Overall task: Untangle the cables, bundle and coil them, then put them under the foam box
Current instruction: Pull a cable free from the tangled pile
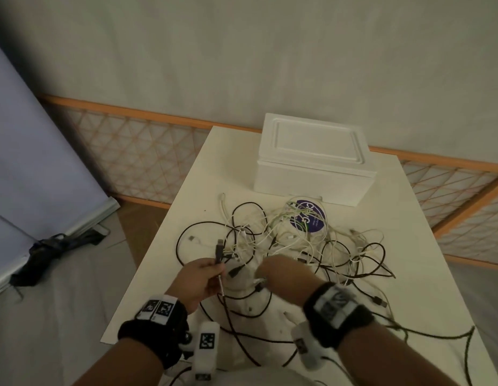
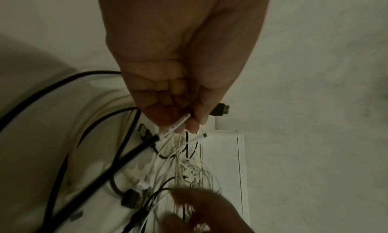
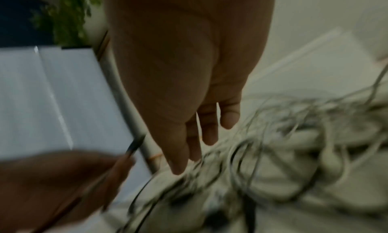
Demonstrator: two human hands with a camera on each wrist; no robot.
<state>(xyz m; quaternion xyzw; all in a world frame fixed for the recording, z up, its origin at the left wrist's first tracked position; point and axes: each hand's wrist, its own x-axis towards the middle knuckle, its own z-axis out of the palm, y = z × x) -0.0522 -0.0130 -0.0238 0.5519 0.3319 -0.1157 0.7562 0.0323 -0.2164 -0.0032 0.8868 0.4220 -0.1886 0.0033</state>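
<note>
Barely started: the cables [image 1: 284, 246] are all tangled on the desk [image 1: 186, 207], nothing coiled or tucked under the box [image 1: 312, 160]. One plug end is pinched in the left hand [image 1: 203, 277], while the right hand [image 1: 281, 271] is spread over the pile.

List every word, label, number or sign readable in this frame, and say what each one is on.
"CHNG", doubtful, the letters partly crossed by cables: large white lettering on the round purple sticker on the table in front of the foam box.
Smaller white line beside it on the sticker: too small to read.
Square black-and-white marker codes on the left wristband and right wristband: patterns only, no text.
Foam box: no text visible.
</note>
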